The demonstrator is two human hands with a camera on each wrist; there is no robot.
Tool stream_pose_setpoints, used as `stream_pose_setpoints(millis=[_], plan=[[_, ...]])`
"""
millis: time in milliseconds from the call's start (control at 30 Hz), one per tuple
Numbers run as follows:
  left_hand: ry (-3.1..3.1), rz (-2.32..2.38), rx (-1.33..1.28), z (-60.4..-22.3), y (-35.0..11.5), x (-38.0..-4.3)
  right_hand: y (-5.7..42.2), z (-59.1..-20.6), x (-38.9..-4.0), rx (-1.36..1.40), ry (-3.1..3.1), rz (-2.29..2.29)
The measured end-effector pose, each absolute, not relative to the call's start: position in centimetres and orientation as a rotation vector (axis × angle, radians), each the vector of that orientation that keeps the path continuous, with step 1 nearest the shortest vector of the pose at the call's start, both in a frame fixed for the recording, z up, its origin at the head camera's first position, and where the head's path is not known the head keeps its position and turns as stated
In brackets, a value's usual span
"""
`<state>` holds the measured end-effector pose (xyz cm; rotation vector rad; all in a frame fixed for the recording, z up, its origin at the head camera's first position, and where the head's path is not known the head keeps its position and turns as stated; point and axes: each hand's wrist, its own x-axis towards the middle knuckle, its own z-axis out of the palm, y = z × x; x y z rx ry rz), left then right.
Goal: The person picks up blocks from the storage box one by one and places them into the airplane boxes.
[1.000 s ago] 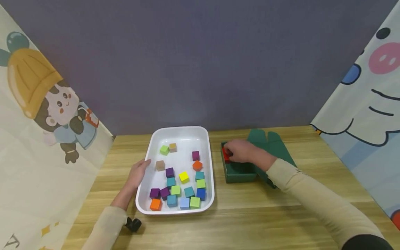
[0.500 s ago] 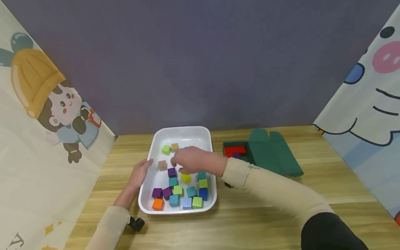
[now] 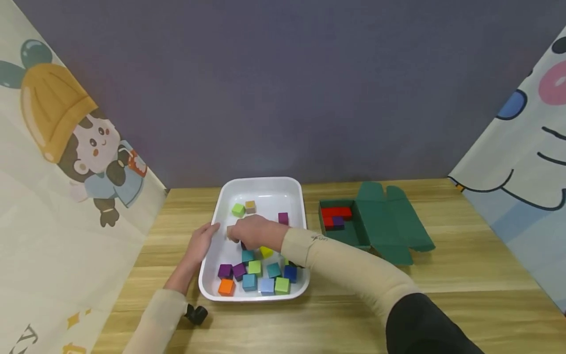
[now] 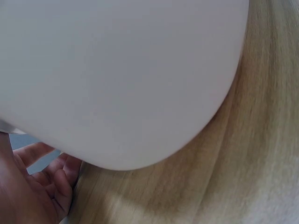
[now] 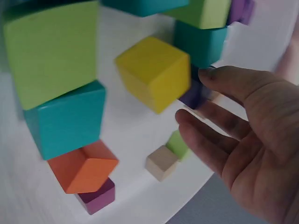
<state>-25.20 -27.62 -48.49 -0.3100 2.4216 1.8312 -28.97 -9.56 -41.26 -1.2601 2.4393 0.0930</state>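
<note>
My right hand (image 3: 254,231) reaches into a white tray (image 3: 274,183), fingertips right at a plain wooden cube (image 3: 230,231). In the right wrist view its thumb and fingers stand apart, around a dark purple cube (image 5: 194,95) seen behind them, and beside a yellow cube (image 5: 152,70). Along the tray's left rim, my left hand (image 3: 199,246) holds on, its thumb at the edge. The left wrist view has the fingers (image 4: 65,186) loosely curled beside the tray's outer wall (image 4: 121,84). Teal, lime, purple, orange and blue cubes lie mostly in the tray's near half.
An open green box (image 3: 349,237) stands right of the tray, its lid (image 3: 393,226) folded out to the right. Inside are red blocks (image 3: 328,213) and a purple cube (image 3: 338,222). A dark grey panel (image 3: 300,98) rises behind the wooden table (image 3: 353,314).
My right hand has left the green box and moved left into the tray, down to the wooden cube. The blocks in the box have come into view. My left hand stays at the rim.
</note>
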Motion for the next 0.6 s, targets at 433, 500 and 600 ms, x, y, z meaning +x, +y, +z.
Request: stream_pose_setpoints(millis=[433,500,600], plan=[[2.420,1.844,-0.311,-48.3,-27.5,-25.0,-8.9,-42.0,-29.5,-1.256,2.408,-0.042],[2.427,1.834,-0.314,-48.3,-27.6,-25.0,-8.4,-41.5,-29.5,-1.247,2.413,-0.071],[2.431,1.814,-0.311,-48.3,-27.7,-25.1,-7.5,-40.6,-29.4,-1.251,2.425,-0.089]])
